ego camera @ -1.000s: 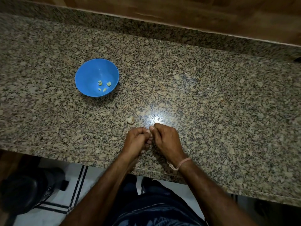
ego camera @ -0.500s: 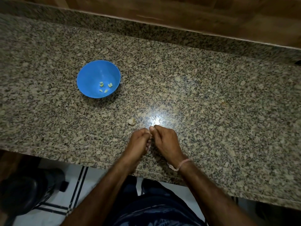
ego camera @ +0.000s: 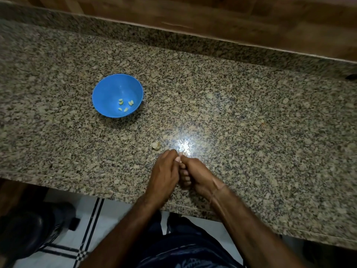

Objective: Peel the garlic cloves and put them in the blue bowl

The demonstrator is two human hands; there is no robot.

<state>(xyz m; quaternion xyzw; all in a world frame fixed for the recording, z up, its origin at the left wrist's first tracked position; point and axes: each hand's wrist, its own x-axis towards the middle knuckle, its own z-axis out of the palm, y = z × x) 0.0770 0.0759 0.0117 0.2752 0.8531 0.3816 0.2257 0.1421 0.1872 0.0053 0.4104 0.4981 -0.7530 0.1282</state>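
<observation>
Left hand (ego camera: 164,175) and right hand (ego camera: 199,176) meet, fingers curled, pinching a barely visible garlic clove (ego camera: 178,159). The blue bowl (ego camera: 108,89), out at ten o'clock, holds peeled cloves (ego camera: 130,102).

Thin wristband (ego camera: 219,187), dark patterned garment (ego camera: 185,255)

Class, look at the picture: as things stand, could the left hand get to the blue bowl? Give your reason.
Probably yes: only bare countertop lies between the left hand and the blue bowl. But it is busy pinching a garlic clove with the right hand.
</observation>
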